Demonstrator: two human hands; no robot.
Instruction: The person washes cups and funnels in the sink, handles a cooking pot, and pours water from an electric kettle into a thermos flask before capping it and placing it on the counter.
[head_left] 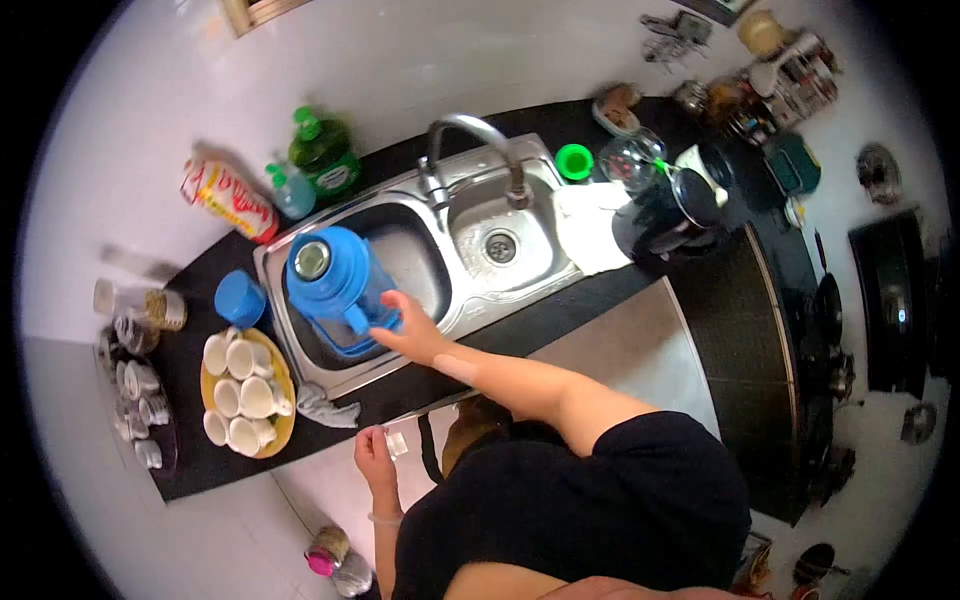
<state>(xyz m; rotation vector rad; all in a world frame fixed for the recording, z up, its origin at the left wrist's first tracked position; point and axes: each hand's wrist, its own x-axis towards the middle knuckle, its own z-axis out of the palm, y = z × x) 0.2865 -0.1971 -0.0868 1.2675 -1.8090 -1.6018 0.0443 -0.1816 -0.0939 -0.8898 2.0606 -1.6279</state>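
Observation:
A blue thermos flask (340,275) with an open, silvery mouth stands in the left basin of the steel sink (465,309). My right hand (408,330) is at the flask's handle side, with thumb and fingers apart around its lower edge; whether it grips the handle is hard to tell. Below the counter edge, my left hand (375,456) has its fingers closed on a small pale packet (397,445). A blue cup-like lid (240,298) rests on the counter left of the sink. The chrome faucet (475,125) points into the right basin.
White cups (248,358) stand on a yellow tray (287,415), with a grey cloth (327,408) beside it. Green soap (325,160) and a red-white bag (230,200) are behind the sink. A white cloth (592,230) and black kettle (670,215) are at right.

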